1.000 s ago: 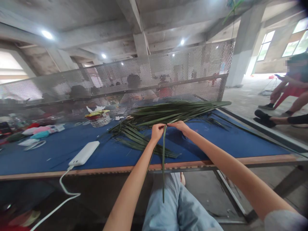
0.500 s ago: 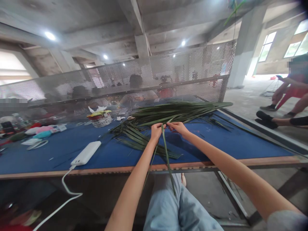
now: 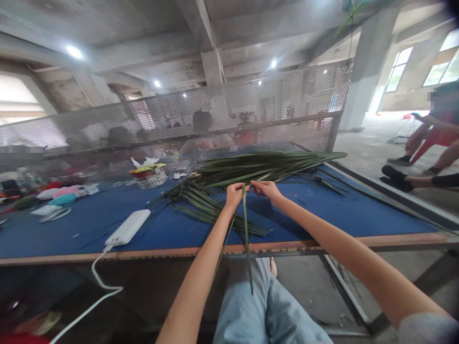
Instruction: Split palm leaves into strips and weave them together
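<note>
Over the blue tabletop, my left hand [image 3: 234,194] is closed in a pinch on a long green leaf strip [image 3: 245,229]. One end of the strip hangs past the table edge above my lap, and a thinner strand [image 3: 225,246] dangles beside my left forearm. My right hand [image 3: 266,189] is pinched close by, its fingertips on the leaf strip near the left fingers. The small part between the fingertips is mostly hidden. Behind both hands lies a large pile of long green leaves [image 3: 258,165], and a smaller bunch of leaves [image 3: 211,205] spreads under my left wrist.
A white power bank [image 3: 129,227] with a cable lies left on the blue table [image 3: 86,239]. A basket [image 3: 152,179], cloth items [image 3: 66,195] and a perforated metal screen [image 3: 287,105] stand farther back. A seated person [image 3: 441,124] is at right.
The hanging leaf strip has swung slightly left at its lower end and now hangs straighter. Both hands stay in almost the same place, still pinched together.
</note>
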The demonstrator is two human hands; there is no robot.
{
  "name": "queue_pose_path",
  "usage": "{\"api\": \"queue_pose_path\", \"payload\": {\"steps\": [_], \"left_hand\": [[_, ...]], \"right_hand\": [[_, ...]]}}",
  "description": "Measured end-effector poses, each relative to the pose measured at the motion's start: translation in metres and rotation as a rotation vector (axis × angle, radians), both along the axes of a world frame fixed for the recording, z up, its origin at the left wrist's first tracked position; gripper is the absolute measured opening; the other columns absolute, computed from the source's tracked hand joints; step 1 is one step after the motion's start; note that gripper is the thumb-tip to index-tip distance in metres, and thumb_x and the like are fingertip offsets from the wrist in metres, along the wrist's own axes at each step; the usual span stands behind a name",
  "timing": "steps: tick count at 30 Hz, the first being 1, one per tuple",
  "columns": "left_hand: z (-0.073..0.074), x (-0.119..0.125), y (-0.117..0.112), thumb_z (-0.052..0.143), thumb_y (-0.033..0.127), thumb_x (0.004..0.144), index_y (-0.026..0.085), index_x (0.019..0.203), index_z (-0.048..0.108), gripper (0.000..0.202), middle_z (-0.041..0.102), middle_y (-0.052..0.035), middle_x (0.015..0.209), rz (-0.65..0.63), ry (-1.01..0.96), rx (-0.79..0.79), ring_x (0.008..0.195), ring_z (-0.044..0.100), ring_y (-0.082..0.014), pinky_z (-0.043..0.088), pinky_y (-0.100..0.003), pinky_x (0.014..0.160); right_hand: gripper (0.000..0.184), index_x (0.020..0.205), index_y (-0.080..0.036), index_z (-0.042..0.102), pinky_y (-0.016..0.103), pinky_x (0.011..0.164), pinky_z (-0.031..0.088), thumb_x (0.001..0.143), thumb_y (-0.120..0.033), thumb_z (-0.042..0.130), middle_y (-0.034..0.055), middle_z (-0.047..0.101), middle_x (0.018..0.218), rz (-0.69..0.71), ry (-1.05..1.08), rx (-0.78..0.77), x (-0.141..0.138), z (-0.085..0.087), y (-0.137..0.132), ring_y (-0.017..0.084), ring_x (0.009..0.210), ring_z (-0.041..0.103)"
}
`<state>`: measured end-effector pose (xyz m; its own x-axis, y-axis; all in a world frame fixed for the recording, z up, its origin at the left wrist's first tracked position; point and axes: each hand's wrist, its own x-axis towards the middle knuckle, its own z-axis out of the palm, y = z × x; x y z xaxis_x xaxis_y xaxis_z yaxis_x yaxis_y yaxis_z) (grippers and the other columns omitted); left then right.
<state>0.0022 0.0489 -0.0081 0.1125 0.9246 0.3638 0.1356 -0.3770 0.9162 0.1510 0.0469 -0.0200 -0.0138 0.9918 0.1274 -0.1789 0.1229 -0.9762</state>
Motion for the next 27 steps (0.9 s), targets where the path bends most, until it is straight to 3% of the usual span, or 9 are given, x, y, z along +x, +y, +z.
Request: {"api": "queue_pose_path", "payload": {"steps": [7, 10, 13, 16, 22, 27], "left_hand": [[-0.001, -0.001, 0.002, 0.063, 0.029, 0.073, 0.013, 0.059, 0.063, 0.022, 0.052, 0.0007, 0.048, 0.033, 0.071, 0.059, 0.047, 0.044, -0.0104, 0.031, -0.023, 0.049], [-0.005, -0.001, 0.002, 0.059, 0.021, 0.076, 0.014, 0.067, 0.066, 0.013, 0.059, -0.0028, 0.061, 0.147, 0.197, 0.239, 0.057, 0.052, -0.0135, 0.038, -0.024, 0.057], [-0.007, -0.001, -0.002, 0.054, 0.014, 0.08, 0.015, 0.08, 0.069, 0.014, 0.063, -0.0052, 0.075, 0.241, 0.437, 0.474, 0.069, 0.057, -0.0155, 0.04, -0.025, 0.065], [-0.008, 0.0, -0.007, 0.05, 0.012, 0.084, 0.017, 0.086, 0.069, 0.019, 0.063, -0.0067, 0.081, 0.265, 0.65, 0.571, 0.075, 0.059, -0.0169, 0.04, -0.025, 0.068], [-0.008, 0.003, -0.009, 0.041, 0.013, 0.091, 0.014, 0.089, 0.067, 0.026, 0.062, -0.01, 0.085, 0.286, 0.974, 0.672, 0.077, 0.06, -0.0188, 0.04, -0.027, 0.067], [-0.01, 0.003, -0.008, 0.04, 0.013, 0.091, 0.015, 0.094, 0.068, 0.028, 0.064, -0.01, 0.085, 0.199, 0.928, 0.703, 0.08, 0.06, -0.0183, 0.042, -0.027, 0.07]], "right_hand": [[0.044, 0.063, -0.016, 0.068, 0.022, 0.053, 0.044, 0.062, -0.059, 0.075, 0.003, 0.063, 0.061, -0.041, -0.036, 0.008, -0.001, -0.002, -0.001, 0.01, 0.055, 0.052], [0.044, 0.068, -0.015, 0.071, 0.023, 0.051, 0.044, 0.065, -0.059, 0.073, 0.0038, 0.062, 0.057, -0.037, -0.052, -0.019, 0.0, 0.0, -0.002, 0.011, 0.052, 0.053], [0.035, 0.07, -0.015, 0.072, 0.024, 0.054, 0.046, 0.063, -0.049, 0.078, 0.0035, 0.064, 0.059, -0.027, -0.031, -0.023, 0.0, 0.002, -0.003, 0.012, 0.055, 0.055], [0.028, 0.067, -0.016, 0.07, 0.024, 0.057, 0.047, 0.062, -0.041, 0.08, 0.0035, 0.066, 0.062, 0.012, 0.012, -0.063, -0.001, 0.003, -0.002, 0.012, 0.057, 0.057], [0.031, 0.061, -0.016, 0.064, 0.022, 0.05, 0.037, 0.057, -0.042, 0.08, -0.0025, 0.055, 0.054, 0.054, 0.012, -0.042, 0.002, 0.002, 0.003, 0.007, 0.051, 0.046], [0.037, 0.055, -0.017, 0.056, 0.024, 0.045, 0.021, 0.056, -0.048, 0.076, -0.0058, 0.042, 0.047, 0.02, -0.085, -0.041, 0.008, 0.0, 0.007, 0.007, 0.046, 0.034]]}}
